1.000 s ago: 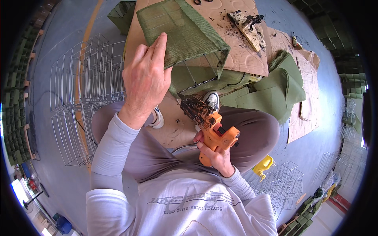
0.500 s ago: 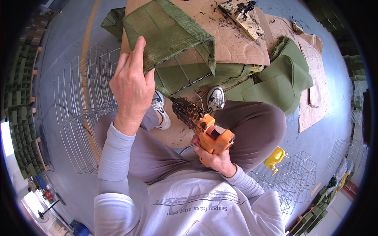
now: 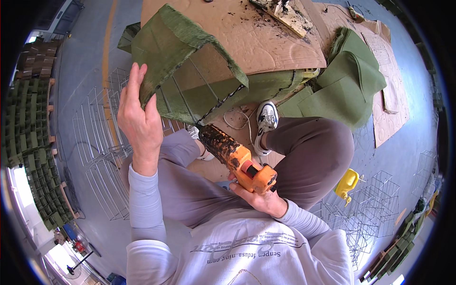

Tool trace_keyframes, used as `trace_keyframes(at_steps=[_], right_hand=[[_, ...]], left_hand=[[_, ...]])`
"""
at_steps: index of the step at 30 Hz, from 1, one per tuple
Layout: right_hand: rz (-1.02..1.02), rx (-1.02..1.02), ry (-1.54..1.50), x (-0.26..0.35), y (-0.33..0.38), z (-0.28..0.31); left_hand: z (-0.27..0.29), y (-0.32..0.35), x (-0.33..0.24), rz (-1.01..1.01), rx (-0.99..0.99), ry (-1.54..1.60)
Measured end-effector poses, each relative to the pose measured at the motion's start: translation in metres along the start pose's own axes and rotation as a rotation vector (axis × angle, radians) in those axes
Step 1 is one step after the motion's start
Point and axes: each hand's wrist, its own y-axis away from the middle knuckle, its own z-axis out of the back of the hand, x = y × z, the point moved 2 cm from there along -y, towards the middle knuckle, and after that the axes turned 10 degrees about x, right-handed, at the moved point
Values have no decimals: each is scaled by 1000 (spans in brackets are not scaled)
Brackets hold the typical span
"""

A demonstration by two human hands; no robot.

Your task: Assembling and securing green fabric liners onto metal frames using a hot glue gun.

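Observation:
A box-shaped wire frame covered in green mesh fabric (image 3: pixel 159 52) stands tilted in front of me, its open side facing me and thin metal rods showing inside. At its left edge, my left hand (image 3: pixel 140 121) holds the fabric, with straight fingers along the outside and the thumb by the rim. My right hand (image 3: pixel 267 199) is wrapped round the handle of an orange glue gun (image 3: pixel 247 166), whose front is caked in black. The gun's tip is at the near lower corner of the frame, where a black bead (image 3: pixel 222 102) runs along the rim rod.
Brown cardboard (image 3: pixel 228 47) lies under the work, with a black-smeared board (image 3: pixel 297 23) on it. Folded green fabric (image 3: pixel 354 90) is piled to the right. Bare wire frames (image 3: pixel 97 133) stand at left, more wire frames (image 3: pixel 375 202) at right beside a yellow plastic piece (image 3: pixel 347 184).
The green frame and my left hand have shifted left and nearer, and its open side shows more. The glue gun has moved slightly left, its tip staying by the rim. The whole view has shifted.

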Motion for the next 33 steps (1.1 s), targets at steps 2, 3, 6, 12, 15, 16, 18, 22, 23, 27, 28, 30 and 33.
trace_keyframes(at_steps=[2, 3, 6, 12, 15, 16, 18, 22, 23, 27, 28, 30, 33], right_hand=[[44, -2, 51, 0, -1, 2], [86, -3, 107, 1, -2, 2], [119, -9, 162, 2, -3, 4], [34, 42, 86, 5, -6, 3], [3, 48, 42, 3, -7, 2], [3, 49, 41, 4, -8, 2], [48, 67, 107, 5, -8, 3], [73, 32, 103, 4, -6, 3], [89, 43, 136, 4, -7, 4], [136, 48, 193, 9, -9, 6], [138, 47, 191, 9, -9, 7], [274, 70, 315, 10, -7, 8], [226, 95, 247, 11, -8, 7]], left_hand=[[0, 1, 3, 15, -5, 37], [0, 1, 4, 18, -3, 47], [-2, 1, 7, 21, 1, 73], [0, 3, 6, 36, 6, 113], [0, 3, 5, 41, 12, 111], [0, 3, 4, 42, 14, 117], [0, 3, 4, 40, 14, 115], [1, 2, 6, 41, 0, 120], [1, 2, 5, 38, 2, 120], [2, 2, 5, 79, 0, 158], [3, 2, 6, 89, -7, 174], [3, 1, 3, 92, -9, 178], [4, 0, 3, 105, -15, 186]])
